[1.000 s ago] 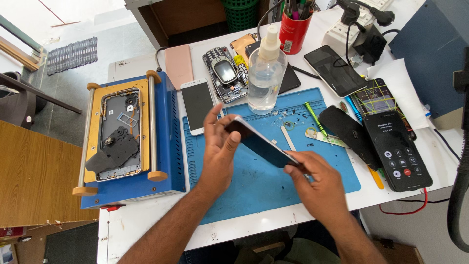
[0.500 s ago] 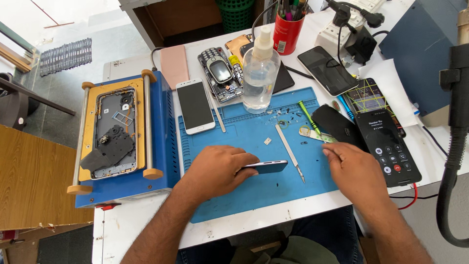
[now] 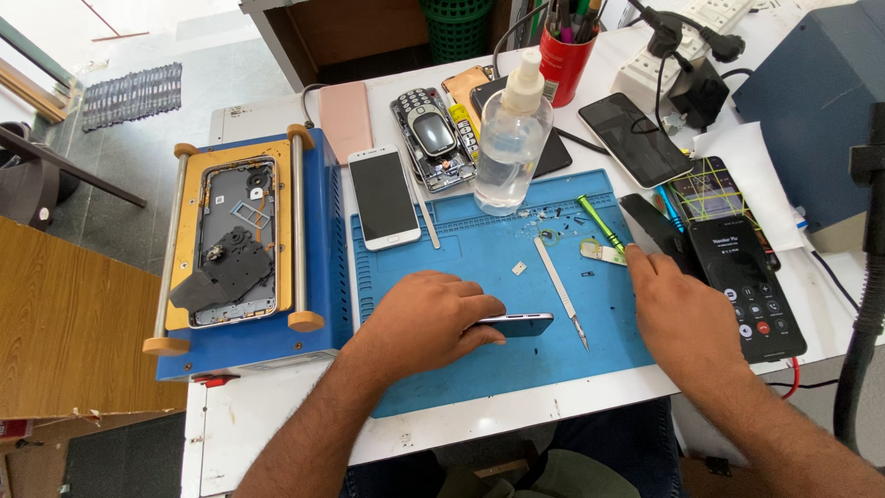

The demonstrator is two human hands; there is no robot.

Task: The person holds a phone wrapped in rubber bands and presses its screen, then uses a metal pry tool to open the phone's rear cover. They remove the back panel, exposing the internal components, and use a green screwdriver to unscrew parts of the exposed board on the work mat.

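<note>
Head view, looking down on a phone repair bench: the person's left hand (image 3: 429,318) rests palm-down on the blue work mat (image 3: 461,369), fingers curled over one end of a dark phone (image 3: 518,324) that lies flat on the mat near its centre, its free end pointing to 3 o'clock. The right hand (image 3: 687,318) lies at the mat's 3 o'clock edge, palm down with fingers loosely spread and gripping nothing, its fingertips touching a black phone cover (image 3: 650,231). Between the two hands a thin metal blade tool (image 3: 560,290) lies on the mat, well clear of both. At 3 o'clock from the right hand, just beside it, a black phone with a lit call screen (image 3: 747,286) lies on the white table (image 3: 277,415). At 12 o'clock on the mat stands a clear plastic bottle (image 3: 512,148), with a green-handled tool (image 3: 599,221) to its 4 o'clock. A white phone (image 3: 384,196) lies face-up at the mat's 11 o'clock corner. At 9 o'clock, beside the mat, a blue machine (image 3: 323,277) carries an opened phone frame (image 3: 235,240) on its yellow bed. A red pen cup (image 3: 564,60) stands at the far edge, behind the bottle.
</note>
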